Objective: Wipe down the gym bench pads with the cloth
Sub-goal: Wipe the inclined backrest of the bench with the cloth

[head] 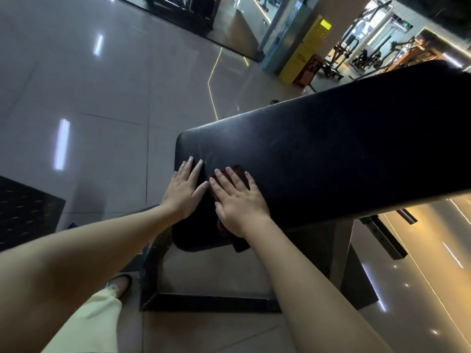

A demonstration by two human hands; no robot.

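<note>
This is a gym: a black padded bench stands at the centre, exercise machines at one o'clock, on a shiny tiled floor.

No legible text in this view. The candidates all sit far beyond the fingertips of the right hand, up and to the right:
- The yellow cabinet by the pillar has a dark printed mark on its front face, too small and blurred to read.
- The lit yellow-green panel on the cabinet top is blown out, so no characters resolve.
- The orange-red sign stands on the floor, touching or just beside the cabinet base on its right. It shows dark shapes, possibly lettering, but they're unreadable.

No brand, number or label can be made out near the fingers either.
</note>
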